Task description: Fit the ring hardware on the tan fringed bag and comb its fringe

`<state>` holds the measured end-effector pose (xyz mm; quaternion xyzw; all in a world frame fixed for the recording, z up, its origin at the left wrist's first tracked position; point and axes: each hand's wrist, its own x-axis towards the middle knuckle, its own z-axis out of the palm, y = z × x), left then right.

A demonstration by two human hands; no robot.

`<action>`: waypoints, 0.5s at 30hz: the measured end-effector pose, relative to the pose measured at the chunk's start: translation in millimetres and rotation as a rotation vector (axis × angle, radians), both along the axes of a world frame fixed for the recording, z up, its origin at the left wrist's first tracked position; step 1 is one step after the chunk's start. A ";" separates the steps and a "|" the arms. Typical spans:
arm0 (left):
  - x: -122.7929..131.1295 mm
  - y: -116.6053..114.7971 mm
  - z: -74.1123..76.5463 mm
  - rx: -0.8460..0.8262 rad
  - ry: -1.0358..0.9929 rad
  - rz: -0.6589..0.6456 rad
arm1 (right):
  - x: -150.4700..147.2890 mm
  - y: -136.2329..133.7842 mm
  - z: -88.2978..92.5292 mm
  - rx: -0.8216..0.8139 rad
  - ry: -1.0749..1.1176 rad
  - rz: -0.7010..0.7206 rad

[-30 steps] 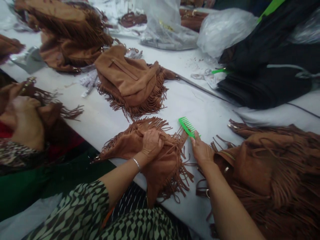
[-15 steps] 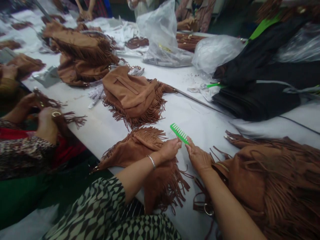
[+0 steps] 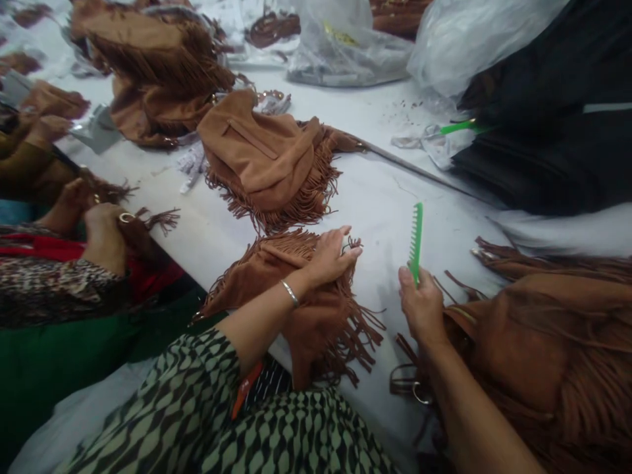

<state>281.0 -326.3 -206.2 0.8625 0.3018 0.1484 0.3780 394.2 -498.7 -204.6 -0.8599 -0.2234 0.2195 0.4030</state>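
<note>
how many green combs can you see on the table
2. One green comb is held upright in the right hand; a second comb lies far right beside the black bags. Others may be hidden.

Left hand (image 3: 330, 255) presses flat on the fringed bag (image 3: 291, 296); at its three o'clock, right hand (image 3: 422, 306) holds the green comb (image 3: 416, 240) upright.

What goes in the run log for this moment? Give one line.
left hand: flat on fringed bag | right hand: holding green comb upright | table: white
</note>
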 end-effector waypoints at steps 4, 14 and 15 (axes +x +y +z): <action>-64.6 36.2 5.8 0.380 0.034 0.153 | -42.2 -71.9 -0.7 -0.073 0.119 -0.019; -222.0 107.2 -11.9 -0.049 0.531 0.036 | -183.6 -72.9 -13.9 -0.475 0.295 0.508; -222.7 103.4 -12.0 -0.051 0.535 0.024 | -190.3 -63.6 -15.0 -0.511 0.265 0.506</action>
